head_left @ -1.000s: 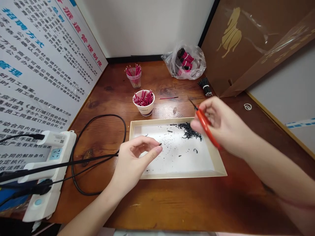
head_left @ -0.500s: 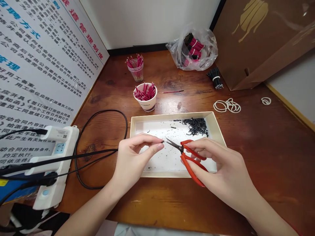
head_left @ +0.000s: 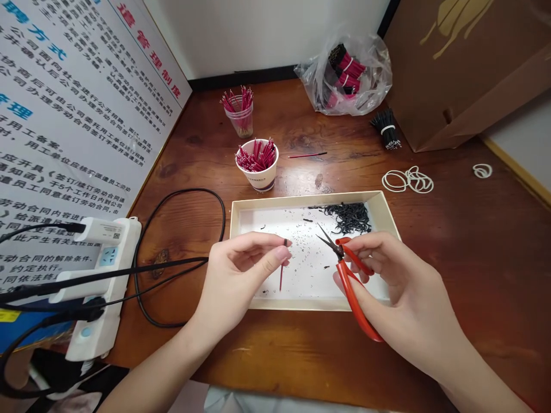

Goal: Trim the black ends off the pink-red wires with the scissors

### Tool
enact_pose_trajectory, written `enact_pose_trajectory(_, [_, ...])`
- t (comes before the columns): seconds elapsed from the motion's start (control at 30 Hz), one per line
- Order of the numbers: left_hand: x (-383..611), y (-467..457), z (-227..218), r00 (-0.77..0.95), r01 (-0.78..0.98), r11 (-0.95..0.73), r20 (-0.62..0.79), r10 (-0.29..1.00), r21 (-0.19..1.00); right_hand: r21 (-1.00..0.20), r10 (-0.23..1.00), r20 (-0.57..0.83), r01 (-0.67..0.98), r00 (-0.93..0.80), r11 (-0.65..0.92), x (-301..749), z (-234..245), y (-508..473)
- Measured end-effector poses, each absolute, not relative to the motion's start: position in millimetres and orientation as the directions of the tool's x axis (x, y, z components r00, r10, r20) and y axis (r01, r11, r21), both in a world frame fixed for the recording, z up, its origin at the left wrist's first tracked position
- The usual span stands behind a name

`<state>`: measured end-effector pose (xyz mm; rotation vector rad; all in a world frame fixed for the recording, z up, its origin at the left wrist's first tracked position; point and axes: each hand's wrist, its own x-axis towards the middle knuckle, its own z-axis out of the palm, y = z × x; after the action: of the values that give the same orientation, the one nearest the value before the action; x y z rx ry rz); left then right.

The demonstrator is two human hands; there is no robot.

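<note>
My left hand [head_left: 241,275] pinches a short red wire [head_left: 282,269] by its dark top end, and the wire hangs down over a shallow white tray [head_left: 301,301]. My right hand [head_left: 400,287] grips red-handled scissors [head_left: 350,275], blades pointing up and left, a little to the right of the wire. A heap of black cut bits [head_left: 348,217] lies in the tray's far right corner, with small specks scattered across its floor.
A paper cup [head_left: 258,166] and a clear cup [head_left: 240,112] hold red wires. A plastic bag of wire bundles [head_left: 344,74], a black bundle [head_left: 385,127], a loose red wire [head_left: 307,155] and rubber bands [head_left: 407,180] lie behind. A power strip [head_left: 92,275] with black cables sits left.
The scissors came down from mid-air to the left hand's pinched piece, then drew back to the right. A red wire now hangs from my left fingers.
</note>
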<state>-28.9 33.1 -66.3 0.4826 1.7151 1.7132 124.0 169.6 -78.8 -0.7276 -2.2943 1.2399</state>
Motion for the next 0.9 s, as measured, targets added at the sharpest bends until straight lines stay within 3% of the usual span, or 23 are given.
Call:
enact_pose_trajectory(0.23, [-30, 28, -67, -0.585, -0.385, 0.006, -0.250, 0.771, 0.923, -0.891, 0.638, 0.079, 0.233, -0.766, 0.390, 120, -77, 171])
enact_pose_trajectory(0.63, [-28, 26, -62, -0.581, -0.358, 0.025, -0.243, 0.776, 0.933, -0.886, 0.640, 0.056, 0.257, -0.767, 0.386, 120, -79, 172])
enact_pose_trajectory(0.77, [-28, 28, -58, -0.655, -0.205, 0.039, -0.166, 0.737, 0.978, -0.884, 0.630, 0.086, 0.232, -0.772, 0.406, 122, -80, 172])
enact_pose_trajectory(0.9, [-25, 29, -57, -0.744, 0.188, 0.125, 0.058, 0.666, 0.974, -0.871, 0.603, 0.131, 0.200, -0.787, 0.450, 124, -77, 168])
